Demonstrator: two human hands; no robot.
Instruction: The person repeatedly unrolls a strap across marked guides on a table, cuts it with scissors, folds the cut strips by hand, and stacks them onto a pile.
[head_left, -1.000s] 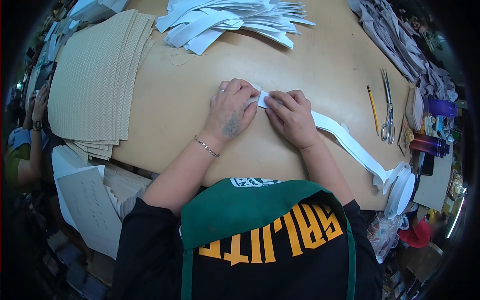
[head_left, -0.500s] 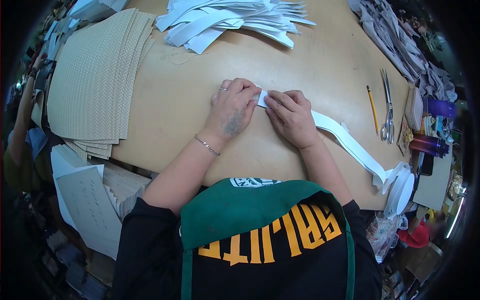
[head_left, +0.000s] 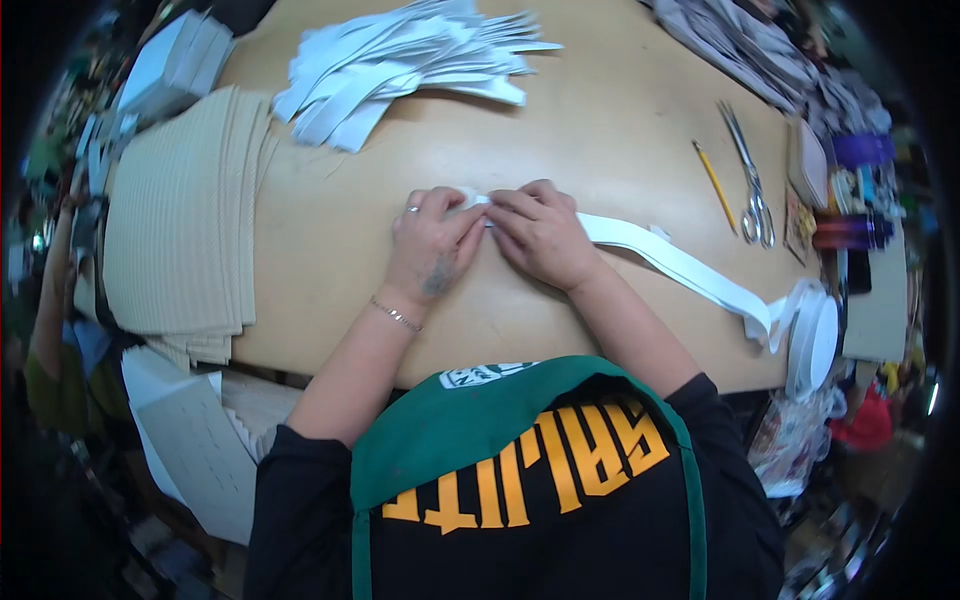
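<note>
A long white strip [head_left: 650, 248] runs across the table from a white roll [head_left: 812, 340] at the right edge to my hands. My left hand [head_left: 432, 240] is closed, its fingers pinching the strip's end near the table's middle. Right beside it, my right hand [head_left: 540, 232] presses and pinches the same strip, with fingertips nearly touching those of the left. The fingers cover most of the strip's end, where a small pale piece shows above the left fingertips.
White cut strips [head_left: 400, 65] lie piled at the back of the table [head_left: 600, 120]. Stacked woven-pattern sheets [head_left: 180, 220] stand left. A pencil [head_left: 715, 187], scissors [head_left: 748, 185] and grey cloth [head_left: 735, 50] are right. Another person's arm [head_left: 52, 290] shows far left.
The view has shifted, so the table's objects appear moved. My hands have closed together over the strip's end, covering the white part that showed between them. The other person's arm at far left has moved.
</note>
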